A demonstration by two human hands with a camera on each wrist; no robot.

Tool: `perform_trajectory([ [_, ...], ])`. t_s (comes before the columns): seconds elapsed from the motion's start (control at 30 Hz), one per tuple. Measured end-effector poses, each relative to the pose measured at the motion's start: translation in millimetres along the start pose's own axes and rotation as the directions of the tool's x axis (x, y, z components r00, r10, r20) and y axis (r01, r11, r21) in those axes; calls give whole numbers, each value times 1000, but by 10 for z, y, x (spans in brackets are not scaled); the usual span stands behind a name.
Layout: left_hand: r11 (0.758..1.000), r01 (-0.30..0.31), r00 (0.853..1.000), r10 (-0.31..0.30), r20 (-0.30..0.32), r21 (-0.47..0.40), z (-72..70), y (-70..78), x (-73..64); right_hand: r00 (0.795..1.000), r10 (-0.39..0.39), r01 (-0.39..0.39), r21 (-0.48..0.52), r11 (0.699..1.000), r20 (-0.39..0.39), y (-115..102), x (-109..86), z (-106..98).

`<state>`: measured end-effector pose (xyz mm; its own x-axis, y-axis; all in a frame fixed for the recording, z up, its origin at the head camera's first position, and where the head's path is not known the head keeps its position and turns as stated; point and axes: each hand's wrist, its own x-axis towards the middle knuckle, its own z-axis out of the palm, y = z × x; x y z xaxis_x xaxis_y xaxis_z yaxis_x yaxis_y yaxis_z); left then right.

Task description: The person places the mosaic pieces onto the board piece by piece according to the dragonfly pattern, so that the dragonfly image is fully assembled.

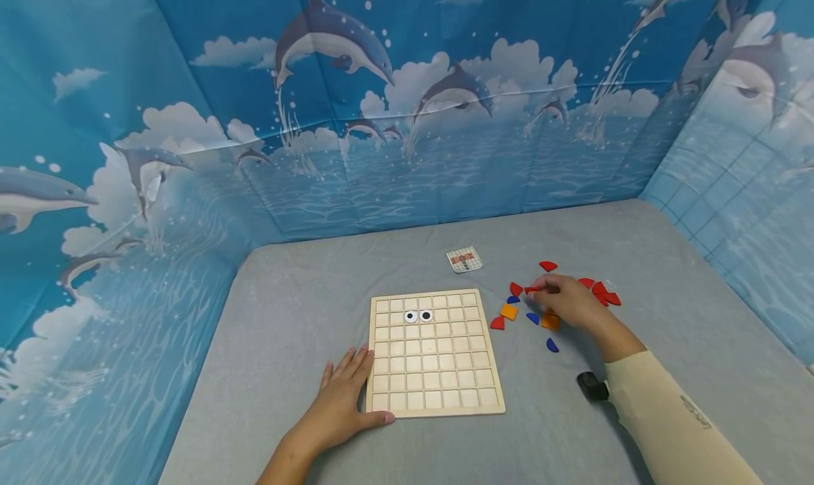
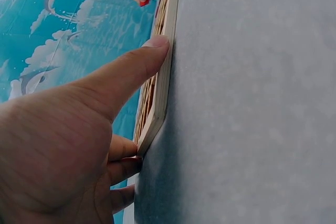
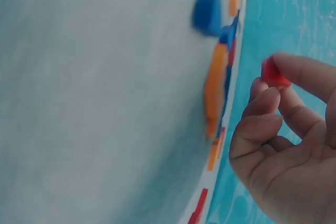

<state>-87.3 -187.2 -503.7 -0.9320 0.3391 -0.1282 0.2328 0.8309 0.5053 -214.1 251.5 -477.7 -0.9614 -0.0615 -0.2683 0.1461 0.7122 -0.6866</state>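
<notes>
A square wooden grid board (image 1: 432, 402) lies on the grey cloth, with two eye tiles (image 1: 426, 316) side by side in its upper cells. My left hand (image 1: 340, 407) rests at the board's near left corner, thumb along the front edge (image 2: 167, 72) and fingers against the left side. To the right of the board, my right hand (image 1: 562, 300) pinches a small red piece (image 3: 274, 73) between thumb and fingertips, raised off the cloth. Around that hand lie red quarter-circle pieces (image 1: 498, 323), blue rounded pieces (image 1: 552, 345) and orange square pieces (image 1: 509, 312).
A small printed pattern card (image 1: 464, 259) lies beyond the board's far edge. Several red pieces (image 1: 600, 288) are grouped right of my right hand. A black device (image 1: 592, 387) sits by the right sleeve. Dolphin-print curtains (image 1: 407, 174) surround the cloth-covered surface.
</notes>
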Motion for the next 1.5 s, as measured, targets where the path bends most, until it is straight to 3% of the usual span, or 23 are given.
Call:
perform_trajectory([
  [0.43,1000,-19,999,19,-26,11,1,14,-12,992,-116,119,68,991,-42,-324,-118,90],
  [0.93,1000,-8,1000,8,-16,13,-1,18,-11,981,-194,182,248,951,23,-794,-190,314],
  [1.5,1000,-10,1000,10,-17,8,-13,29,-8,922,-370,304,376,875,114,-1086,-181,708],
])
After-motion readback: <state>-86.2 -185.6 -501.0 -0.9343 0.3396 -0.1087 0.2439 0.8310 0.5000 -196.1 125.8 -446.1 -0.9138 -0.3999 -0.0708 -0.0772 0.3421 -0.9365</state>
